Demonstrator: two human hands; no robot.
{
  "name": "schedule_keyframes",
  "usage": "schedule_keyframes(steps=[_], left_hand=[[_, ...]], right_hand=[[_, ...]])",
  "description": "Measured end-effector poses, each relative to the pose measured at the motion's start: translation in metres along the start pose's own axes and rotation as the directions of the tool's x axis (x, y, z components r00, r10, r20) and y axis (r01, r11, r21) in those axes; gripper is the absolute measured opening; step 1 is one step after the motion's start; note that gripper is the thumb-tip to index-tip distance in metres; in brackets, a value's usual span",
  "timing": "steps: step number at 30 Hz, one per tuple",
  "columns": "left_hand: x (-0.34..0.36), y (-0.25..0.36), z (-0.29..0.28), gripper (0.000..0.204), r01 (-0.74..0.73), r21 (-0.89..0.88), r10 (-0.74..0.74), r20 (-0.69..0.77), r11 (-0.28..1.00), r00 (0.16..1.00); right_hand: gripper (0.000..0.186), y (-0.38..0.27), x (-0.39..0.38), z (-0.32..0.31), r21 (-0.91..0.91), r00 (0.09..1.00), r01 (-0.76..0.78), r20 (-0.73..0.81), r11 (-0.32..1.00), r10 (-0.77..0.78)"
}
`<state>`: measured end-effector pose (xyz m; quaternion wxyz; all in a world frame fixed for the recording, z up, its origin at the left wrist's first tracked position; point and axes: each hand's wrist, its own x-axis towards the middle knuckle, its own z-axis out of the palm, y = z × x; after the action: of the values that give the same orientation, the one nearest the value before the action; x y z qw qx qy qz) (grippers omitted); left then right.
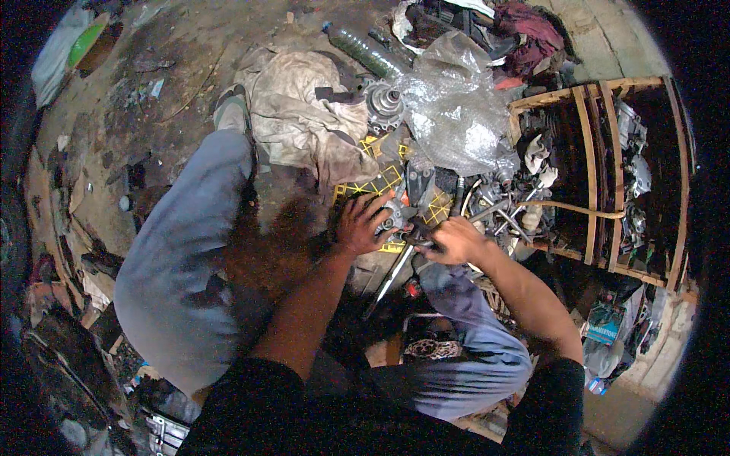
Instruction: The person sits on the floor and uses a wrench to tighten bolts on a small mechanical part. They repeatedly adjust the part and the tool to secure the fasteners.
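Note:
My left hand (359, 226) grips a small grey metal engine part (397, 215) that rests on a yellow plastic crate (380, 182) in front of me. My right hand (454, 239) is closed around the handle of a long metal tool (389, 280), whose shaft slants down and left between my knees. The two hands sit close together over the part. My legs in grey-blue trousers spread to either side.
A dirty cloth (304, 114) and a crumpled clear plastic sheet (456, 106) lie beyond the crate. A round metal assembly (384, 102) and a green bottle (365, 49) sit further back. A wooden crate (601, 175) of metal parts stands at the right. Oily dirt floor spreads left.

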<state>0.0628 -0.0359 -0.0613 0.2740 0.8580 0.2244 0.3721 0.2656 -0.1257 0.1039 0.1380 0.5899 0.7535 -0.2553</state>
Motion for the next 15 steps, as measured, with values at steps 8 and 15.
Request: schedule_keyframes(steps=[8,15], left_hand=[[-0.005,0.0,0.003,0.036,0.048,0.002,-0.048,0.05,0.999,0.998],[-0.006,-0.001,0.008,0.04,0.062,-0.014,-0.061,0.056,0.998,0.997]], right_hand=[[0.055,0.017,0.028,-0.012,-0.138,0.954,0.207,0.249,0.969,-0.168],[0.053,0.018,0.063,-0.027,-0.21,0.866,0.426,0.377,0.88,-0.329]])
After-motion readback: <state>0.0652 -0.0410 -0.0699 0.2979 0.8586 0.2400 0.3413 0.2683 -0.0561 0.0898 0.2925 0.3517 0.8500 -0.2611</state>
